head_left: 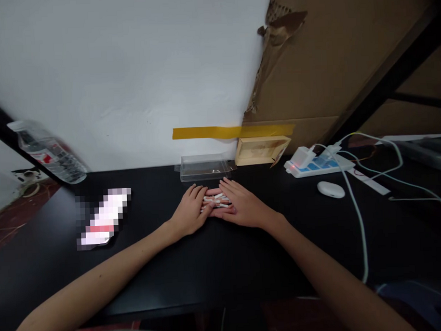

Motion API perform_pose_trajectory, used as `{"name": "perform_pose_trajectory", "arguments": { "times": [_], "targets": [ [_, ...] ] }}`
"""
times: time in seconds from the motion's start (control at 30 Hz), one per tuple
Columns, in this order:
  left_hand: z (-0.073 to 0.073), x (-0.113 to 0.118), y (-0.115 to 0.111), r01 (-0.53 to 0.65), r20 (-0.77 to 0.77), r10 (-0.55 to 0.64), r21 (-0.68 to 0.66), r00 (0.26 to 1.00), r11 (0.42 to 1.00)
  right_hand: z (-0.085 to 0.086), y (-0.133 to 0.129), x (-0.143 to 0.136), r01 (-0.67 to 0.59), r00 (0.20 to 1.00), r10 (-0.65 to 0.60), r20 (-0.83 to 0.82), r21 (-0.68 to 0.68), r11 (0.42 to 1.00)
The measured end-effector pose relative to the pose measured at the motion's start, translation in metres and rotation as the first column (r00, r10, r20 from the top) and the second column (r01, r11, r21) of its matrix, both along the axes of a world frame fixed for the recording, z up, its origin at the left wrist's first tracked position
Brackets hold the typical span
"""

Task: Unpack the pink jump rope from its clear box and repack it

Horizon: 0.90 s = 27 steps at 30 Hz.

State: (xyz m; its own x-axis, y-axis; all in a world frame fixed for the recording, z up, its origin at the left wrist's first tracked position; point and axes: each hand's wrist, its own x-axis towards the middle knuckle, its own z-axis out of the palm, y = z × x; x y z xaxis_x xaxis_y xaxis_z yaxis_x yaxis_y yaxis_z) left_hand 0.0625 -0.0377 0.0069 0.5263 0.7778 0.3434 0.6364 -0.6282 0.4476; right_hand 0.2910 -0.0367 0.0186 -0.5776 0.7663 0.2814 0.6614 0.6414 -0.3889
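A bundle of thin white and pinkish sticks (217, 201) lies on the black table, its kind too small to make out. My left hand (189, 209) cups it from the left, fingers curved over its end and thumb along the near side. From the right, my right hand (243, 202) closes round the other end with its fingers together. Both palms hide the ends of the sticks. Just behind the hands stands a clear plastic case (205, 168), apart from them.
Behind is a shallow wooden-coloured box (261, 150). A power strip (320, 165) with chargers and cables lies right, near a white earbud case (331, 189). To the left are a blurred-out phone (105, 215) and a water bottle (53, 154). A white wall closes the back.
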Motion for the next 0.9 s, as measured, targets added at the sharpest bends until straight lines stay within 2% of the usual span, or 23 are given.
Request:
{"name": "perform_pose_trajectory", "arguments": {
  "times": [0.17,0.27,0.4,0.47,0.53,0.63,0.7,0.77,0.9],
  "targets": [
    [0.011,-0.011,0.01,-0.044,0.024,0.041,0.126,0.999,0.991,0.003,-0.001,-0.004,-0.047,0.998,0.047,0.028,-0.014,0.999],
    [0.016,-0.023,0.026,-0.006,-0.031,0.012,0.192,0.999,0.981,0.009,-0.001,-0.005,-0.07,0.997,0.071,0.038,-0.03,0.997],
    [0.018,-0.038,0.043,-0.003,-0.179,0.024,0.114,0.984,0.993,0.015,-0.001,-0.001,-0.093,0.993,0.097,0.067,-0.05,0.994],
    [0.018,-0.042,0.046,0.002,-0.235,0.027,0.122,0.972,0.993,0.014,0.0,0.002,-0.095,0.993,0.098,0.066,-0.051,0.994],
    [0.021,-0.044,0.046,-0.036,-0.249,0.084,0.193,0.965,0.981,0.013,0.001,0.006,-0.086,0.994,0.089,0.066,-0.045,0.995],
    [0.029,-0.045,0.042,-0.171,-0.219,0.239,0.289,0.946,0.942,0.014,0.0,0.011,-0.079,0.991,0.083,0.1,-0.042,0.996],
    [0.034,-0.046,0.041,-0.236,-0.216,0.318,0.336,0.923,0.912,0.021,-0.001,0.014,-0.069,0.991,0.075,0.109,-0.055,0.996],
    [0.037,-0.048,0.041,-0.246,-0.233,0.348,0.376,0.908,0.894,0.032,-0.004,0.019,-0.056,0.993,0.064,0.103,-0.082,0.995],
    [0.032,-0.05,0.047,-0.169,-0.285,0.283,0.366,0.916,0.915,0.046,-0.006,0.033,-0.037,0.99,0.052,0.134,-0.114,0.993]
  ]
}}
